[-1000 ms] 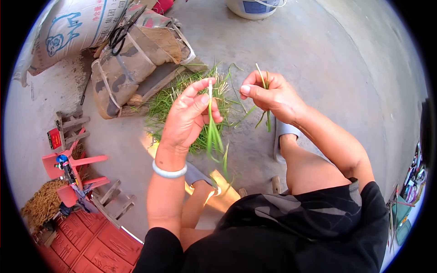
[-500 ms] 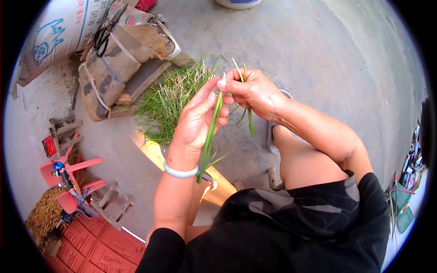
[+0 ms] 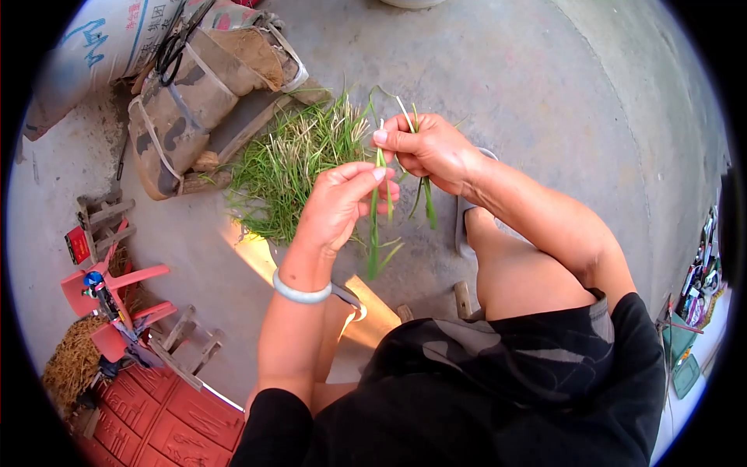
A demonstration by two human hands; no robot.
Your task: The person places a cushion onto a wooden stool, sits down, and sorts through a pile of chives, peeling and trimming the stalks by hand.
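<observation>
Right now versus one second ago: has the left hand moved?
Yes. Judged against the pile of green stalks, the left hand has shifted right and lower in the picture.

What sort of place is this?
Perhaps a rural household's work area, judging by the hard grey floor, the heap of green stalks and the large printed sack.

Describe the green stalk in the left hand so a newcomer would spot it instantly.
On the grey floor lies a big green heap; overlapping it in view, the left hand, above a pale bangle, pinches the stalk. Its lower end dangles below that pinch, while the neighbouring stalks are in the right hand alone.
</observation>
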